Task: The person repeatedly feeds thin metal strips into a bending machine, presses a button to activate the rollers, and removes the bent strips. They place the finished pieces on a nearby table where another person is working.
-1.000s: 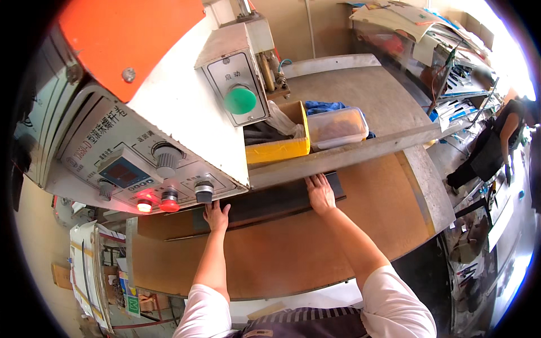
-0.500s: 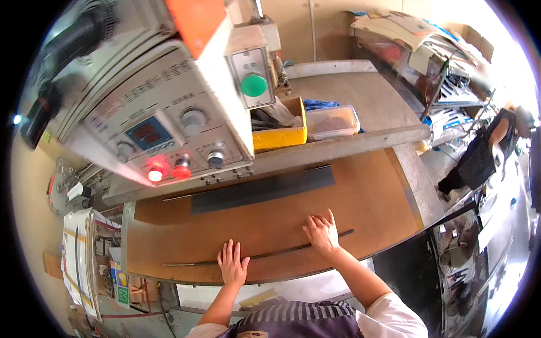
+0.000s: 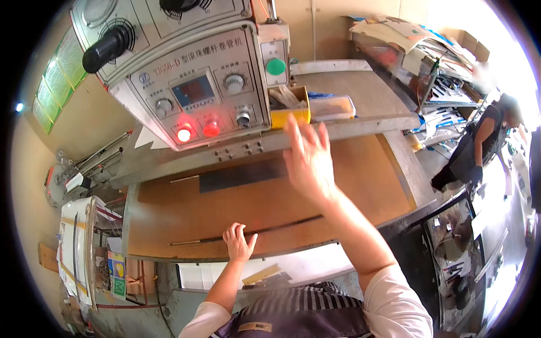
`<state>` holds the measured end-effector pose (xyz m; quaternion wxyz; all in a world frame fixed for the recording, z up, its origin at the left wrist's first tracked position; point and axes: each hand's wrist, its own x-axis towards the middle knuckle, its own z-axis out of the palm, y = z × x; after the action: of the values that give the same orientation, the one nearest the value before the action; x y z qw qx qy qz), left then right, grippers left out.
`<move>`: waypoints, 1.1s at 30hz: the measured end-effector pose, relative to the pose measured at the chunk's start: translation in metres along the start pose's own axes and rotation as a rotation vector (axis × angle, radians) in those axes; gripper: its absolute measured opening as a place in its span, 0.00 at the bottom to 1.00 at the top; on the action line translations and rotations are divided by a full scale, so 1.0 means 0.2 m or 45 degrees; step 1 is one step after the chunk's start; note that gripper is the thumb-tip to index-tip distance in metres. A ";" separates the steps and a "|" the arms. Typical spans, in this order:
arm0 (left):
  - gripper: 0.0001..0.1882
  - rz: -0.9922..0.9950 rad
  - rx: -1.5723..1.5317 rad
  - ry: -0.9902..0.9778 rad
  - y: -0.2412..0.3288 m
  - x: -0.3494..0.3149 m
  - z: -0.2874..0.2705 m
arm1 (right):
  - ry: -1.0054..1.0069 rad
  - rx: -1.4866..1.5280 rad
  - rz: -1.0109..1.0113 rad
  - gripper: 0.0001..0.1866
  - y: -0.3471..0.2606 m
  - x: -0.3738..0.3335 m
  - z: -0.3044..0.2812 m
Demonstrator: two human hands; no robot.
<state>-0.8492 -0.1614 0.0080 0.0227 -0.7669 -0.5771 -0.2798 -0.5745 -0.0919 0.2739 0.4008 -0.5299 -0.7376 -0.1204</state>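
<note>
My left hand [image 3: 239, 243] rests on the brown work table near its front edge, over a thin dark rod [image 3: 284, 225] with a pale left end. Its fingers are slightly bent and the thumb stands apart. My right hand [image 3: 311, 163], a little blurred, is raised above the table with fingers spread and nothing in it. Farther back lies a flat dark sheet [image 3: 239, 177], partly hidden by my right hand and forearm. A thin stick [image 3: 185, 179] pokes out at the sheet's left end.
A control box [image 3: 197, 96] with knobs, a display and a lit red lamp overhangs the back left. Beside it sits a green button [image 3: 275, 67]. A yellow bin [image 3: 293, 117] and a clear plastic container [image 3: 332, 108] stand behind the metal crossbar [image 3: 360, 128]. A person [image 3: 473, 141] stands at right.
My right hand has left the rod and risen forward toward the crossbar. My left hand stays at the rod, its fingers more bent. The view has shifted, showing more of the control box.
</note>
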 end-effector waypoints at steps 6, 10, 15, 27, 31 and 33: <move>0.14 0.161 0.015 -0.320 -0.07 0.02 0.08 | -0.985 0.340 0.413 0.34 -0.12 -1.13 0.03; 0.24 -0.024 -0.276 -0.688 0.14 0.06 0.00 | -1.211 0.339 0.675 0.31 -0.15 -1.67 -0.18; 0.25 -0.220 -0.996 -0.976 0.62 0.05 -0.14 | -1.143 0.345 1.021 0.30 -0.15 -1.93 -0.49; 0.23 0.416 -2.715 -1.633 2.72 -0.06 -0.60 | 0.031 0.311 1.051 0.36 0.18 -2.56 -1.34; 0.24 0.492 -2.879 -2.003 3.37 -0.39 -0.57 | 0.307 0.869 1.649 0.23 0.24 -2.84 -1.68; 0.28 0.862 -2.545 -1.556 3.67 -0.57 -0.51 | 0.645 0.528 1.567 0.10 0.25 -3.11 -1.75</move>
<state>-0.2513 -0.5419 0.2543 -0.7809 -0.5636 0.2057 -0.1738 -0.2951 -0.7086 0.0425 0.6487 -0.7197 -0.1948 0.1521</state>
